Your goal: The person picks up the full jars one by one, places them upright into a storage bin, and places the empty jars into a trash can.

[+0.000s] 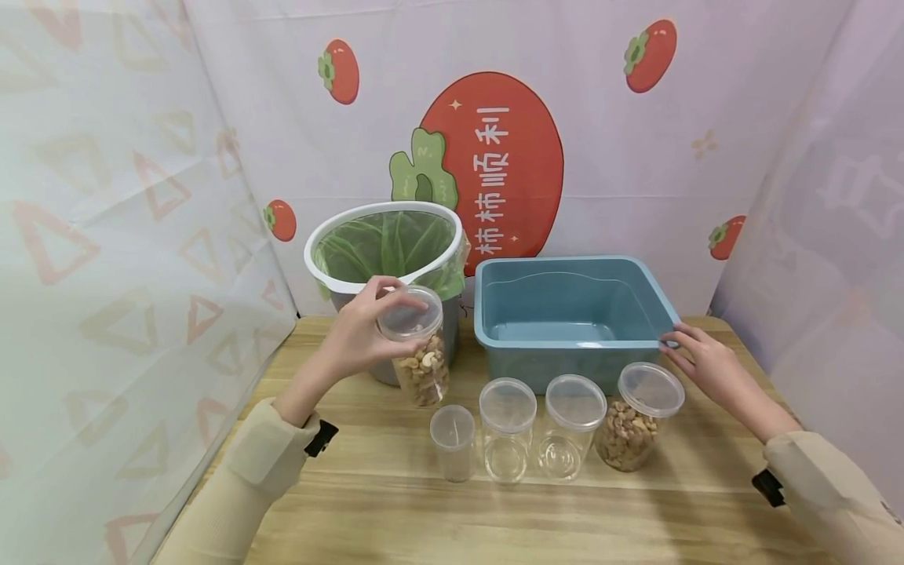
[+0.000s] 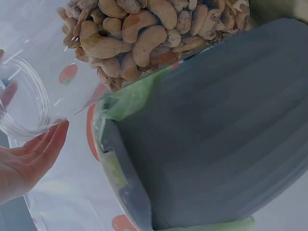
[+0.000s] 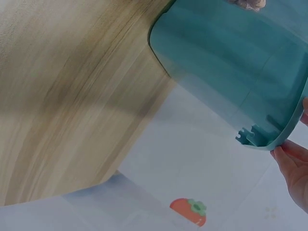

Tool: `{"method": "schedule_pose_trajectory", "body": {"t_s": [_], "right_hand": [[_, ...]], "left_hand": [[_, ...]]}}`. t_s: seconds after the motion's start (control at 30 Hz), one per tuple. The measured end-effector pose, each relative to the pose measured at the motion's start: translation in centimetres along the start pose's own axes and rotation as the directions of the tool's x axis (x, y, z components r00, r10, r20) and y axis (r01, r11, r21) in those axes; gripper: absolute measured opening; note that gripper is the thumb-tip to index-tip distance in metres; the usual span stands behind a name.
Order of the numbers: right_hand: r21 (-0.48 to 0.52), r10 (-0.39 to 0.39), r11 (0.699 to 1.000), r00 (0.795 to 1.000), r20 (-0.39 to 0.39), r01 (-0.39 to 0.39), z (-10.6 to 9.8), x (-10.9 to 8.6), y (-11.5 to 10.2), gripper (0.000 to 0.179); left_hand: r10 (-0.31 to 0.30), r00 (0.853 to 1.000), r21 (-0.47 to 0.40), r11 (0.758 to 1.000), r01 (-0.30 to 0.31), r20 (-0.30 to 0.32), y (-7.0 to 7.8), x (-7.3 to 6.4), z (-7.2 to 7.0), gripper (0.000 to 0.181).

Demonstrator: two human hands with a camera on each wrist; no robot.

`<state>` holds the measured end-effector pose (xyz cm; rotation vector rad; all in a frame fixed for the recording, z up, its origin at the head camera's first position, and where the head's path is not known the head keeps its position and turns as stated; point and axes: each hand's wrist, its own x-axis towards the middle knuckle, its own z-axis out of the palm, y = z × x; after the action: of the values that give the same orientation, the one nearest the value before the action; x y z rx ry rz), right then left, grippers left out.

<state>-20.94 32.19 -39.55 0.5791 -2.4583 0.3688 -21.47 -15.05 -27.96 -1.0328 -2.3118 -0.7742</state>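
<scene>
My left hand (image 1: 367, 329) grips a clear plastic jar of cashews (image 1: 424, 369) around its lidded top, in front of the bin. The left wrist view shows the cashews (image 2: 139, 36) up close, with the fingers (image 2: 45, 151) at the jar's clear top. At the right front corner of the blue basin (image 1: 551, 357), my right hand (image 1: 706, 369) pinches the rim, which the right wrist view shows between thumb and fingers (image 3: 291, 166). Just left of that hand a second lidded jar of nuts (image 1: 627, 435) stands on the table.
Two lidded jars without contents, one (image 1: 505, 447) beside the other (image 1: 565, 447), stand before the basin, with a smaller lidded container (image 1: 453, 447) on their left. A grey bin (image 1: 452, 329) with a white rim and green liner stands behind the left hand. Patterned cloth (image 1: 600, 157) encloses the wooden table (image 1: 494, 526).
</scene>
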Motion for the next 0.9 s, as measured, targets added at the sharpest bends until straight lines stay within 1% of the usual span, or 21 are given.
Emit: {"method": "schedule_pose_trajectory", "body": {"t_s": [0.13,0.23,0.33,0.5,0.67,0.77,0.9], "right_hand": [[-0.004,-0.003,1.000,1.000,-0.001,0.003,0.0,0.0,0.0,0.014],[-0.003,-0.014,1.000,1.000,-0.015,0.014,0.0,0.0,0.0,0.014],[-0.002,-0.022,1.000,0.999,-0.024,0.022,0.1,0.0,0.0,0.014],[-0.005,-0.028,1.000,0.999,-0.028,0.028,0.1,-0.1,0.1,0.016],[-0.005,-0.031,1.000,0.999,-0.032,0.031,0.2,-0.1,0.2,0.015],[-0.008,-0.029,1.000,0.999,-0.031,0.029,0.2,-0.1,0.2,0.015],[-0.015,-0.030,0.999,0.999,-0.029,0.029,0.3,0.0,0.4,0.017]], "left_hand": [[0.030,0.999,-0.015,0.999,-0.030,0.016,0.5,1.5,-0.1,0.037],[0.040,0.999,-0.040,0.998,-0.039,0.027,0.8,2.8,-0.1,0.037],[0.027,0.999,-0.059,0.998,-0.025,0.040,1.3,4.2,-0.1,0.037],[0.011,0.998,-0.065,0.998,-0.007,0.055,2.0,6.5,0.1,0.036],[0.013,0.997,-0.063,0.998,-0.009,0.070,2.3,8.8,0.8,0.037],[-0.004,0.996,-0.078,0.997,0.011,0.087,2.3,10.1,1.4,0.038],[-0.042,0.994,-0.089,0.995,0.052,0.103,2.4,11.7,2.4,0.037]]}}
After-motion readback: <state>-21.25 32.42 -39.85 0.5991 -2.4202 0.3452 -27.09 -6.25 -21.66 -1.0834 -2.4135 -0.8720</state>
